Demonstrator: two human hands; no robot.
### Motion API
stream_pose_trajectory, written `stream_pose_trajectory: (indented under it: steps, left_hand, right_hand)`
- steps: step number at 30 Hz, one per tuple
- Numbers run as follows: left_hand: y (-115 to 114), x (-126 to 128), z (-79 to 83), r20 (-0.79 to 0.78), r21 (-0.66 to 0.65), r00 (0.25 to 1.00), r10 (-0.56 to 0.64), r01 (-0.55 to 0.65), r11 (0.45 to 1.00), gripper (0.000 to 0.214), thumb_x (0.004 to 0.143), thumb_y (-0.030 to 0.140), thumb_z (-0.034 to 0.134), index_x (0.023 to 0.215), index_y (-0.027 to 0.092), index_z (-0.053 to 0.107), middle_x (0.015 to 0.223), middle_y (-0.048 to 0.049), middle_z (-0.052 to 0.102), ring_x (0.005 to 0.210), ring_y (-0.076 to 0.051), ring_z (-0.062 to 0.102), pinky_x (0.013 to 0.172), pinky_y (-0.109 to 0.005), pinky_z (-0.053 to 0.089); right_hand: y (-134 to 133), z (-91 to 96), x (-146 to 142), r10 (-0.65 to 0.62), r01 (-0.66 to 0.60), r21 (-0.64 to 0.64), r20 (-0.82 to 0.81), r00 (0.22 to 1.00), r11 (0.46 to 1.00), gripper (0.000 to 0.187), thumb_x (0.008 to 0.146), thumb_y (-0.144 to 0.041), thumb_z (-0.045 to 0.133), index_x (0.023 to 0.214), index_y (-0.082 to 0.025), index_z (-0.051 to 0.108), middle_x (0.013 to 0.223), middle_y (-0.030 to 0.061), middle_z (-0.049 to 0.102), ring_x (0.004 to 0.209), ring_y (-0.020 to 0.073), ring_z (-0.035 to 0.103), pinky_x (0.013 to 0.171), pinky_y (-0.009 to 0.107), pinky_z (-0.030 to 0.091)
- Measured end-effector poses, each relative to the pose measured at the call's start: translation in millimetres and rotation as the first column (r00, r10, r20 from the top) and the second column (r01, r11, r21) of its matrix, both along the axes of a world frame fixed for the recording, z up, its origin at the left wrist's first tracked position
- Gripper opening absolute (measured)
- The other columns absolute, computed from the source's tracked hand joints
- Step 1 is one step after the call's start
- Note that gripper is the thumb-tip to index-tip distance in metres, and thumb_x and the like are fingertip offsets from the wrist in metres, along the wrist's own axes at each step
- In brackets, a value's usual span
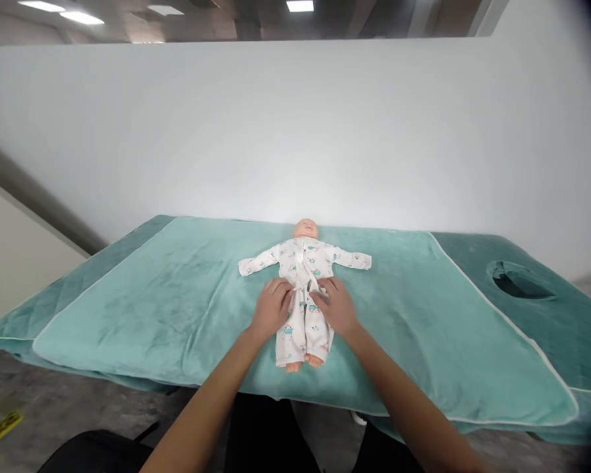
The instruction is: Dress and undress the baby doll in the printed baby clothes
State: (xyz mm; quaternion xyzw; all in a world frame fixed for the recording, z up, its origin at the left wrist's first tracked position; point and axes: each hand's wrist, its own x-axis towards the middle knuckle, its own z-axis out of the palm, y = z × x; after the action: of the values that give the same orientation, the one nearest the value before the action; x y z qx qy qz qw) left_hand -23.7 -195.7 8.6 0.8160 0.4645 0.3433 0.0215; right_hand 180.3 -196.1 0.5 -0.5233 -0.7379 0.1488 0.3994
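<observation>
Baby doll (306,229), supine between the hands, long axis running away from the wearer: feet (293,367) nearest, head beyond the fingers. Left hand (273,307) and right hand (338,307), side by side and apart, backs up, partly cover the hips of the printed outfit (289,328), fingers bent; whether they pinch its ties (303,272) cannot be told. Sleeves (259,261) extend outward beyond either hand. Teal blanket (177,295) beneath; opening (519,284) well right of the right hand; white wall (295,131) beyond the head.
</observation>
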Motion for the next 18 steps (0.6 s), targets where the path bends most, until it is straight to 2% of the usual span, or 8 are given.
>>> stream_pose_trajectory:
  steps: [3,6,8,10,12,14,16,18]
  left_hand:
    - [-14,-3,-2.4,-0.010,-0.085,1.000,-0.024,0.023,0.996,0.022,0.101,0.025,0.042,0.096,0.020,0.063,0.100,-0.0082,0.065,0.098,-0.024,0.058,0.093,-0.043,0.049]
    - [-33,-9,-3.0,0.076,-0.183,0.997,0.031,-0.017,0.983,0.019,0.098,0.028,0.046,0.098,0.022,0.064,0.103,-0.0084,0.066,0.103,-0.024,0.059,0.094,-0.043,0.051]
    - [-49,-15,-3.8,0.138,-0.290,0.989,0.058,-0.015,0.957,0.018,0.097,0.031,0.049,0.099,0.023,0.065,0.104,-0.0080,0.066,0.102,-0.024,0.061,0.092,-0.042,0.052]
    - [-70,-22,-7.8,0.184,-0.414,0.982,0.035,0.045,0.909,0.018,0.095,0.035,0.053,0.100,0.023,0.066,0.101,-0.0070,0.066,0.097,-0.023,0.063,0.089,-0.040,0.055]
    - [-93,-26,-16.2,0.229,-0.499,0.973,-0.015,0.130,0.857,0.020,0.092,0.037,0.060,0.106,0.024,0.067,0.102,-0.0060,0.066,0.094,-0.021,0.064,0.086,-0.037,0.056]
    - [-113,-24,-26.4,0.256,-0.514,0.966,-0.038,0.169,0.841,0.031,0.089,0.036,0.067,0.118,0.027,0.066,0.111,-0.0057,0.065,0.100,-0.021,0.065,0.089,-0.036,0.057]
    - [-127,-18,-34.0,0.247,-0.465,0.968,-0.031,0.147,0.873,0.034,0.091,0.033,0.066,0.125,0.031,0.064,0.119,-0.0053,0.064,0.109,-0.022,0.064,0.094,-0.037,0.056]
    - [-135,-11,-35.4,0.216,-0.389,0.976,-0.014,0.099,0.916,0.028,0.094,0.031,0.061,0.122,0.031,0.066,0.115,-0.0053,0.065,0.111,-0.022,0.064,0.095,-0.037,0.055]
  right_hand:
    - [3,-3.0,-4,0.039,-0.038,-0.035,0.045,0.998,0.999,0.011,0.095,-0.027,0.057,0.098,-0.024,0.068,0.099,0.0063,0.063,0.100,0.0246,0.059,0.091,0.038,0.049]
    - [-6,-12.7,5,0.110,-0.108,-0.032,0.053,0.993,0.994,0.017,0.095,-0.025,0.055,0.106,-0.025,0.069,0.108,0.0072,0.062,0.105,0.0246,0.059,0.095,0.040,0.049]
    - [-22,-18.3,18,0.102,-0.101,-0.041,0.009,0.995,0.994,0.021,0.094,-0.026,0.058,0.113,-0.026,0.067,0.114,0.0075,0.061,0.109,0.0248,0.059,0.096,0.041,0.049]
    - [-47,-21.8,32,0.124,-0.125,-0.094,-0.021,0.992,0.988,0.018,0.092,-0.029,0.062,0.109,-0.026,0.066,0.109,0.0064,0.062,0.102,0.0242,0.061,0.091,0.040,0.051]
    - [-75,-24.6,40,0.250,-0.249,-0.179,-0.019,0.968,0.952,0.013,0.089,-0.031,0.067,0.101,-0.026,0.064,0.100,0.0037,0.063,0.092,0.0225,0.062,0.084,0.037,0.052]
    - [-99,-28.5,39,0.320,-0.310,-0.245,0.000,0.947,0.919,0.019,0.085,-0.029,0.072,0.100,-0.025,0.061,0.101,0.0031,0.064,0.091,0.0223,0.062,0.081,0.036,0.051]
    - [-115,-32.6,32,0.300,-0.280,-0.265,0.040,0.953,0.923,0.017,0.087,-0.024,0.070,0.100,-0.024,0.059,0.102,0.0038,0.064,0.092,0.0228,0.062,0.080,0.037,0.050]
    - [-122,-33.5,25,0.281,-0.260,-0.254,0.048,0.959,0.931,0.008,0.090,-0.018,0.061,0.096,-0.023,0.057,0.098,0.0035,0.063,0.089,0.0222,0.061,0.078,0.036,0.049]
